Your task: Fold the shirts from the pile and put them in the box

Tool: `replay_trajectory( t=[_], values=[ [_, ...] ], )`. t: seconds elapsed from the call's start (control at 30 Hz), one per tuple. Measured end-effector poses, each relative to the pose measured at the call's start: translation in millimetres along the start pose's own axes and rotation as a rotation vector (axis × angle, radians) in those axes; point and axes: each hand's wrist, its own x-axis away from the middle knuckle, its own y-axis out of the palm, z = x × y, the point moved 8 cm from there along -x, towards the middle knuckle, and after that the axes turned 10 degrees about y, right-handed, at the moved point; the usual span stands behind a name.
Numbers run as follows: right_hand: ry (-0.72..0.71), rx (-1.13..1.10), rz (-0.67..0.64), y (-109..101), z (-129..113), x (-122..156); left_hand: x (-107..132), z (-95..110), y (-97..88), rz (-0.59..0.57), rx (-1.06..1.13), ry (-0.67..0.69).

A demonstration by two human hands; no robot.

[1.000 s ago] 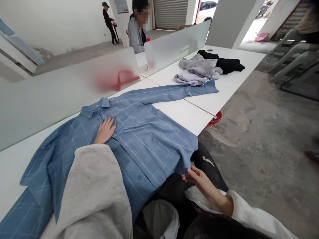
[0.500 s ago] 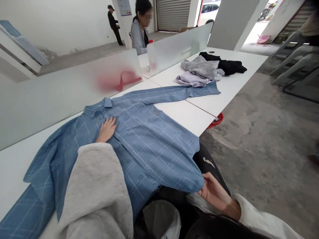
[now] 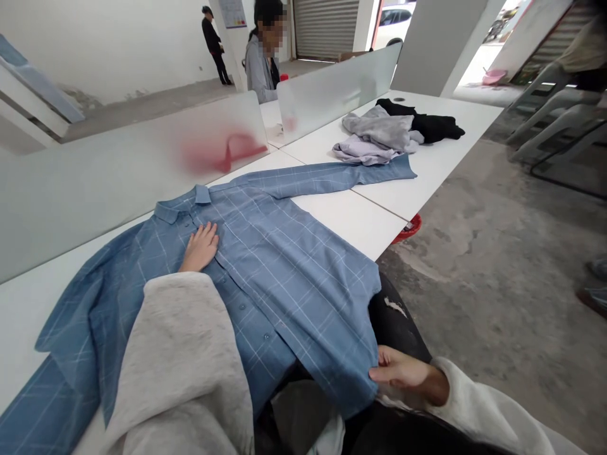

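A blue checked shirt (image 3: 294,253) lies front up across the white table (image 3: 351,221), its collar toward the divider and its hem hanging over the near edge onto my lap. My left hand (image 3: 201,248) rests flat on the shirt's chest beside the button placket, fingers stretched out. With thumb and fingers, my right hand (image 3: 403,373) pinches the lower right edge of the hem. One sleeve stretches to the right along the table; the other droops at the lower left, partly behind my left forearm.
Grey and lilac garments (image 3: 379,134) and a black garment (image 3: 439,126) lie heaped at the table's far right. A frosted divider (image 3: 118,177) runs along the back. Beneath the right edge is a red basket (image 3: 408,229). A person (image 3: 262,60) sits across; another (image 3: 213,47) stands behind.
My right hand has drawn the hem downward and slightly left, so the lower front panel hangs flatter. My left hand stays on the shirt's chest.
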Motion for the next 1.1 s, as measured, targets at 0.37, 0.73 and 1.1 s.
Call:
replay_trajectory(
  t=[0.37, 0.73, 1.1],
  values=[
    [-0.231, 0.132, 0.468, -84.3, -60.4, 13.8, 3.8, 2.3, -10.1, 0.140, 0.178, -0.015],
    [-0.569, 0.140, 0.776, -104.5, -132.5, 22.6, 21.7, -39.9, -34.4, 0.320, 0.196, -0.299],
    [-0.376, 0.159, 0.725, -97.9, -135.0, 28.3, 16.1, -36.7, -28.6, 0.247, 0.201, -0.329]
  ],
)
